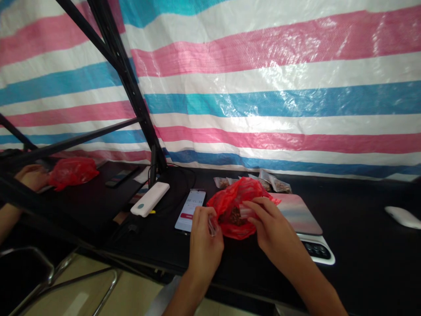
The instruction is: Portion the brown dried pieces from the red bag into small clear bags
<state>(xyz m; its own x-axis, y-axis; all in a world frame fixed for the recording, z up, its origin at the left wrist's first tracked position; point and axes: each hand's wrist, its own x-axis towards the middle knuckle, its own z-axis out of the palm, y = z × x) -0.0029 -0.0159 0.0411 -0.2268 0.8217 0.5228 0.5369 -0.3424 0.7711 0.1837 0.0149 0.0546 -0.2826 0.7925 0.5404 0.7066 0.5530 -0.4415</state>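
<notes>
A crumpled red plastic bag (pixel 238 231) lies open on the black table, with small dark brown pieces (pixel 235 216) inside it. My left hand (pixel 206 239) is closed at the bag's left edge, its fingers curled round a clear plastic bag (pixel 212 226). On the other side, my right hand (pixel 271 224) reaches over the rim. Its thumb and fingers are closed on a clear plastic piece (pixel 245 210) above the brown pieces; its exact kind is unclear. Behind the red bag lie several small clear bags (pixel 279 185) with brown contents.
A phone (pixel 190 210) with a lit screen and a white power bank (pixel 150 199) lie left. Right are a glossy flat panel (pixel 297 215), a white device with dark lenses (pixel 317 250) and a white mouse (pixel 403 217). Beyond the black frame (pixel 131 87), another person's hand (pixel 31 177) touches a red bag (pixel 74 172).
</notes>
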